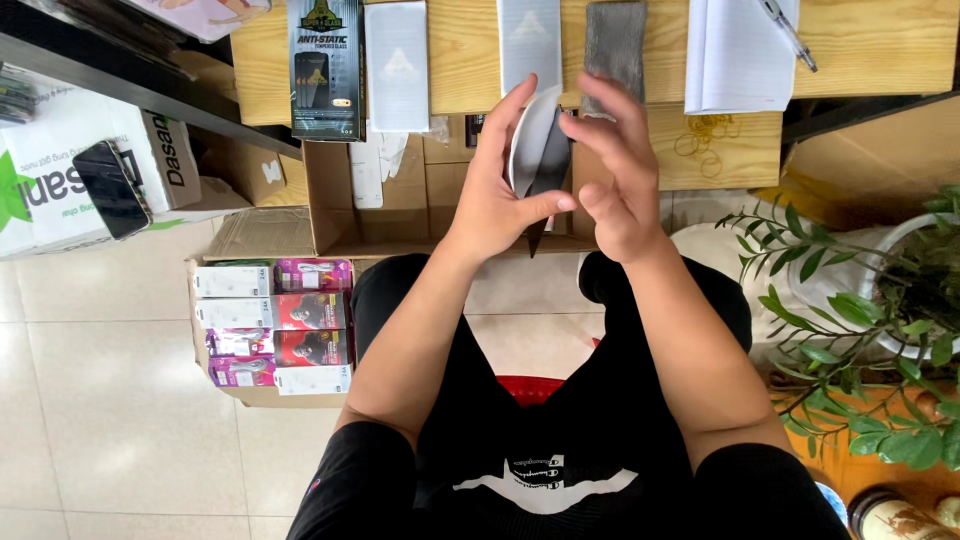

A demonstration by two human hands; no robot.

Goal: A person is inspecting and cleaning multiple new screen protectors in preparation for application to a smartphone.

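Observation:
My left hand [495,195] grips a thin bent sheet, white on one side and dark on the other [538,150], held up in front of my chest above my knees. My right hand [620,175] touches the sheet's right edge with its fingertips, its fingers spread. Just beyond the hands, a grey cloth [614,45] and a whitish flat panel [529,40] lie on the wooden table [880,50].
A dark flat package [326,68] and a white flat box [397,65] lie on the table, with a notebook and pen [740,50] at right. An open cardboard box [335,200] stands under the table. A carton of small boxes [272,330] sits left; a potted plant [880,300] right.

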